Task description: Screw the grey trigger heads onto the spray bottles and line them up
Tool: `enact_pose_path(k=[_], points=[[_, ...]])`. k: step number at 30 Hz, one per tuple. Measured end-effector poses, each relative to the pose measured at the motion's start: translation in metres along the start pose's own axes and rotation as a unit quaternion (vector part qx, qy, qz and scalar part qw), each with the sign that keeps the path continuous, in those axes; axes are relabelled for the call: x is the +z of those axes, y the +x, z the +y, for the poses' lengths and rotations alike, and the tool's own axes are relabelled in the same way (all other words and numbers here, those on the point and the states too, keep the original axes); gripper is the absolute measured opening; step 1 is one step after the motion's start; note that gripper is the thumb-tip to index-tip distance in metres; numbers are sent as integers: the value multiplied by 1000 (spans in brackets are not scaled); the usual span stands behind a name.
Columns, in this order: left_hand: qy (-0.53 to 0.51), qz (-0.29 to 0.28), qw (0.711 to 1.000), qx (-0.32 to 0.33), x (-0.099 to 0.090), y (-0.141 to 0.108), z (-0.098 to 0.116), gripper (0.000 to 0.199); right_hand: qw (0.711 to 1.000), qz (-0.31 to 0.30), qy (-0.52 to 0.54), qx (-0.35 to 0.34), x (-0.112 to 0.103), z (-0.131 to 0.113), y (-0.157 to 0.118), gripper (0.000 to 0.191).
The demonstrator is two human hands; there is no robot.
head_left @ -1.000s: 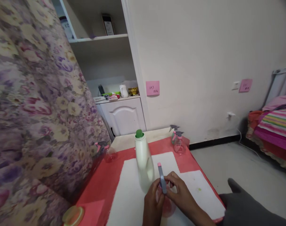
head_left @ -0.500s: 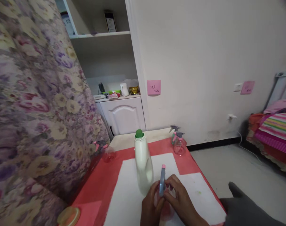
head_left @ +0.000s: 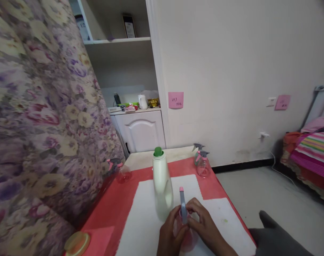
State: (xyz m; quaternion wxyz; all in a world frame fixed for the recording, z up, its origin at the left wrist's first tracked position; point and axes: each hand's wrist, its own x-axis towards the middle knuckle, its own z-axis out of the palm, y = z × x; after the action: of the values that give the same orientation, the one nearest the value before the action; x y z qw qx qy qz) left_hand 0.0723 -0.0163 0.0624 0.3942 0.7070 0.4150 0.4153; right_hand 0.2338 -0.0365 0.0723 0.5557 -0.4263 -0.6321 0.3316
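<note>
At the near side of the table stands a spray bottle (head_left: 183, 208) with a grey head, a pink nozzle tip and a clear pinkish body. My left hand (head_left: 169, 231) is closed around its upper body and neck. From the other side, my right hand (head_left: 204, 222) pinches the collar just under the spray head. Fingers partly cover the neck, so I cannot tell how firmly the head sits. Just left of and beyond my hands stands a tall pale green jug (head_left: 162, 185), upright, with a dark green top (head_left: 158, 152).
A clear spray bottle (head_left: 123, 173) stands at the table's left edge. Two more, one of them a pink-collared bottle (head_left: 203, 168), stand at the far right. A round yellowish lid-like object (head_left: 77, 243) lies near left. White paper (head_left: 140, 213) covers part of the red tabletop (head_left: 103, 209).
The spray head has turned slightly, its pink tip swinging to the left. Both hands keep their hold on the bottle. The camera view has shifted a little.
</note>
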Motion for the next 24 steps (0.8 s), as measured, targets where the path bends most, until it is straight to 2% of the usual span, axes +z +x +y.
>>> enact_pose_path(k=[7, 11, 17, 20, 24], points=[[-5, -17, 1000, 6, -5, 0, 10, 41, 996, 82, -18, 19, 17, 8, -8, 5], [-17, -52, 998, 13, -16, 3, 16, 41, 995, 93, -21, 12, 19, 10, -9, 6], [-26, 12, 999, -25, -30, 12, 40, 34, 997, 68, -24, 22, 14, 6, -6, 9], [-60, -34, 996, -53, -26, 21, 52, 34, 998, 63, -14, 18, 13, 7, -5, 9], [-115, -82, 984, -109, -19, 31, 55, 33, 998, 61, 0, 15, 12, 10, -4, 7]])
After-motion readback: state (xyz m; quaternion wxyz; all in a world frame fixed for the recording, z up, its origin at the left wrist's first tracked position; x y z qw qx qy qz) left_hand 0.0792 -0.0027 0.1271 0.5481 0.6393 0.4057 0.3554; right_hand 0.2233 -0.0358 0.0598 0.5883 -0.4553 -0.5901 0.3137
